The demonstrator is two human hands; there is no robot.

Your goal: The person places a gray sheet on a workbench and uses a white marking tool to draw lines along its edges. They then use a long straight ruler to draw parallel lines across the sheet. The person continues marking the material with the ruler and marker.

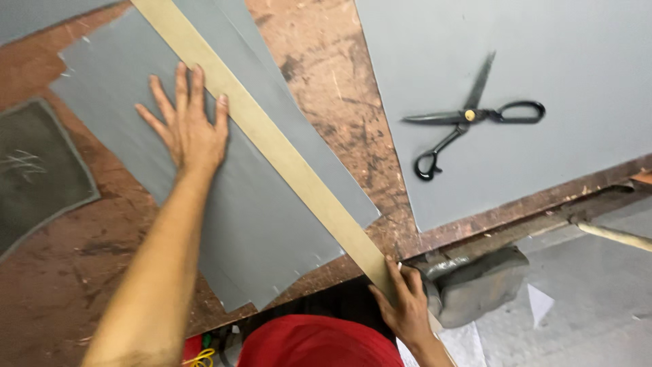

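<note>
Tan straightedge [272, 139] diagonal from upper left to lower right, right hand [406, 309] grip clamped on its near end, left hand [189, 126] spread flat on grey fabric [251, 224].

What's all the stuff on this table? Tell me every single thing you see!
ruler: 1, tan, long, lying slantwise across the grey sheet
grey sheet: 1, grey, under the ruler, middle of the table
big sheet: 1, grey, upper right
scissors: 1, black, open, on the big sheet
dark piece: 1, dark grey with chalk marks, left edge
table: 1, worn brown wood
red cloth: 1, red, bottom centre
left hand: flat on the grey sheet, fingers spread, beside the ruler
right hand: on the ruler's near end at the table edge
</note>
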